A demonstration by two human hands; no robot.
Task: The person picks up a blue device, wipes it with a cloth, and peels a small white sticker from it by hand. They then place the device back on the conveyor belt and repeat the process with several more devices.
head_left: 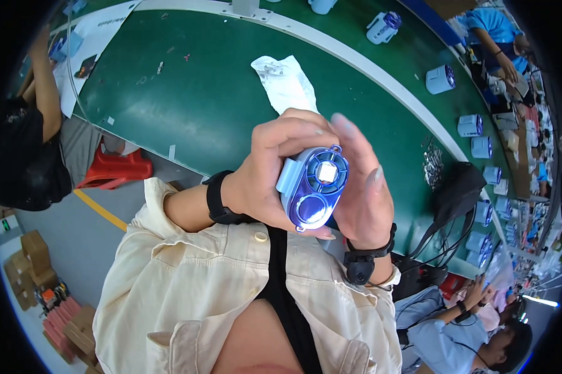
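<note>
My left hand (256, 168) is wrapped round a light-blue plastic device (313, 187) with a shiny purple oval face, held above the table's near edge. The face carries a spoked round grille with a pale square at its centre, a round glossy window below it and a small loop at each end. Close along the device's right side is my right hand (363, 181), its fingers stretched out and its thumb raised. Whether that palm touches the device I cannot tell. Just beyond my hands, a crumpled white cloth or bag (287, 81) lies on the green table (193, 87).
A white rail (387, 81) curves between the table and a green strip bearing several similar blue devices (441, 79). On the right lie a black bag (458, 193) and a bunch of small metal parts (432, 163). Other people sit left and right; a red stool (115, 167) stands left.
</note>
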